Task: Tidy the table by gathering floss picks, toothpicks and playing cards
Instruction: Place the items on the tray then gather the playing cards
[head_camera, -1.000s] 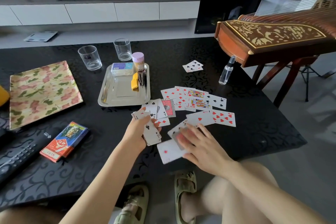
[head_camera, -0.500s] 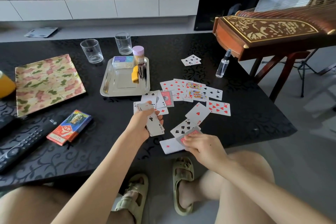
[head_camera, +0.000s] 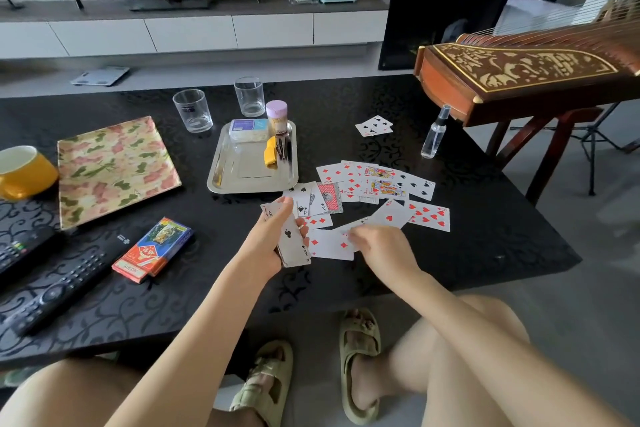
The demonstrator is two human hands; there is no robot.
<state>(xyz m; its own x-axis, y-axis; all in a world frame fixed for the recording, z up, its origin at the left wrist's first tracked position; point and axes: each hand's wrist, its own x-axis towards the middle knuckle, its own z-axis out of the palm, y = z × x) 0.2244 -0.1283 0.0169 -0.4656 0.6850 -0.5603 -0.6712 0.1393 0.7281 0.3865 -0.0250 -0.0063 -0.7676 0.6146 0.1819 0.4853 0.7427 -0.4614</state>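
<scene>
Centrally, metal tray holding toothpick jar, floss box, left hand gripping cards

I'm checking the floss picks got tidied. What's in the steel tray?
In the tray: a clear box with a blue label, a purple-lidded toothpick jar, a yellow item and thin dark pieces beside it. The box's contents can't be made out.
</scene>
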